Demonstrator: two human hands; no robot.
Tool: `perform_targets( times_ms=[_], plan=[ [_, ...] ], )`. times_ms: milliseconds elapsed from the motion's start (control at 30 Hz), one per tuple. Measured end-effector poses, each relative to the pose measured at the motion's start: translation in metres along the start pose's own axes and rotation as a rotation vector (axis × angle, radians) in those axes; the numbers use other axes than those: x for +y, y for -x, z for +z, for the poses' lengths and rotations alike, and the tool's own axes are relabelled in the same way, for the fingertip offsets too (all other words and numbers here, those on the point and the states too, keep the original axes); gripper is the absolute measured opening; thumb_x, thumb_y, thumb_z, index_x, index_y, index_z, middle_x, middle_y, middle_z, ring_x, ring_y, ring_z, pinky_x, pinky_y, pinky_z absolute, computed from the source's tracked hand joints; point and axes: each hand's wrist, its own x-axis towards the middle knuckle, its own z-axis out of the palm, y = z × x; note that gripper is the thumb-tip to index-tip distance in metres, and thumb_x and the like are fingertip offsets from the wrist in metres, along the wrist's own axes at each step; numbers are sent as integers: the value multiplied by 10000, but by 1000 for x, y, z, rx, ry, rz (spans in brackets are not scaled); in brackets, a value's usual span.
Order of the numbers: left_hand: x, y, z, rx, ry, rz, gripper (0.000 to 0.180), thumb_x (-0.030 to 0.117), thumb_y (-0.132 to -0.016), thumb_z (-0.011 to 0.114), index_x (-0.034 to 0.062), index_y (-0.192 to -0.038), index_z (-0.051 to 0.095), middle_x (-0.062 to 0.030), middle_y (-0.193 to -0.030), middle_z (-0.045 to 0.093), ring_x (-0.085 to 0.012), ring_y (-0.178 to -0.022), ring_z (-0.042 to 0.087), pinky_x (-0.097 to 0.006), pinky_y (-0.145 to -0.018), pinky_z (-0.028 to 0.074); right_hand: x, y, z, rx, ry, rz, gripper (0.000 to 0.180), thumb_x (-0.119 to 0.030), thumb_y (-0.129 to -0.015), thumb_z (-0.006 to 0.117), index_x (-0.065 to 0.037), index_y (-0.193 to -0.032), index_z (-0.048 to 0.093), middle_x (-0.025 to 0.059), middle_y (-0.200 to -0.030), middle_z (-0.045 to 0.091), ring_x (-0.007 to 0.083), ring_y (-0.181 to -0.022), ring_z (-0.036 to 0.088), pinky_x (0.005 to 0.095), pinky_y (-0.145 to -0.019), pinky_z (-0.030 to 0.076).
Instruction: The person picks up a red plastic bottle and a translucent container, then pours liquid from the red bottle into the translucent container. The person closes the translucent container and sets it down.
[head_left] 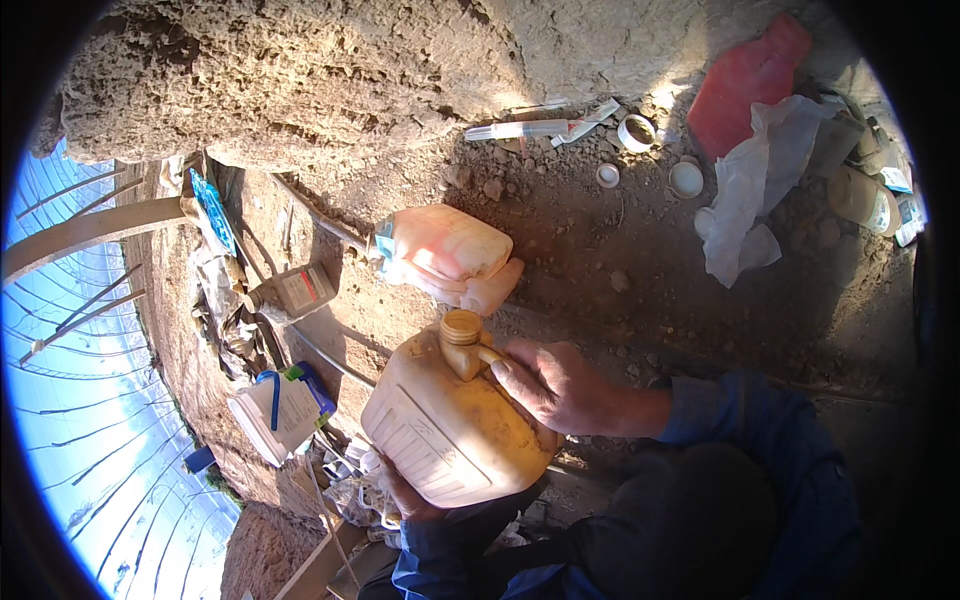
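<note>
A worn yellow plastic jerry can is held tilted in front of me. Its threaded neck has no cap on it. My right hand is wrapped round the handle beside the neck. Low on the can's left side, my left hand holds it from below, with most of the fingers hidden behind it. Just beyond the neck lies a pale pink plastic jug on its side on the soil.
Against the earth bank lie a clear plastic tube, a white ring and a white cap. A red jug, crumpled plastic and several bottles stand far right. Leftward are a grey bottle and a white container.
</note>
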Motion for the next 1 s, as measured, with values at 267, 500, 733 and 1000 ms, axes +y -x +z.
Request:
perform_targets(
  times_ms=[267, 500, 733, 1000],
  plan=[
    [2, 3, 10, -28, -13, 6, 841, 649, -1022, 596, 88, -1623, 419, -158, -1572, 558, -365, -1373, 600, -553, -1152, 508, 5, 0, 1, 25, 9, -39, 305, -213, -1104, 621, 17, -903, 638, 225, -723, 624, 295, -590, 561, 450, -586, 435],
    [2, 2, -2, -2, -14, 17, 825, 640, -1031, 590, 90, -1623, 421, -155, -1565, 565, -356, -1372, 604, -546, -1153, 509, 4, 0, 1, 36, 16, -39, 298, -209, -1098, 628, 6, -891, 637, 243, -705, 616, 336, -570, 558, 467, -572, 427],
    [3, 2, 2, -1, -37, 37, 821, 640, -1039, 581, 88, -1624, 417, -158, -1566, 563, -357, -1372, 604, -548, -1147, 518, 2, 0, -1, 13, 7, -29, 304, -210, -1104, 623, 13, -898, 635, 223, -725, 625, 279, -581, 545, 449, -578, 425],
    [3, 3, 8, -26, -16, 35, 830, 638, -1036, 586, 86, -1629, 405, -160, -1579, 548, -365, -1381, 596, -556, -1152, 513, -1, 0, -2, -10, -9, 13, 305, -210, -1111, 614, 21, -913, 640, 220, -728, 625, 254, -593, 529, 436, -589, 433]
  ],
)
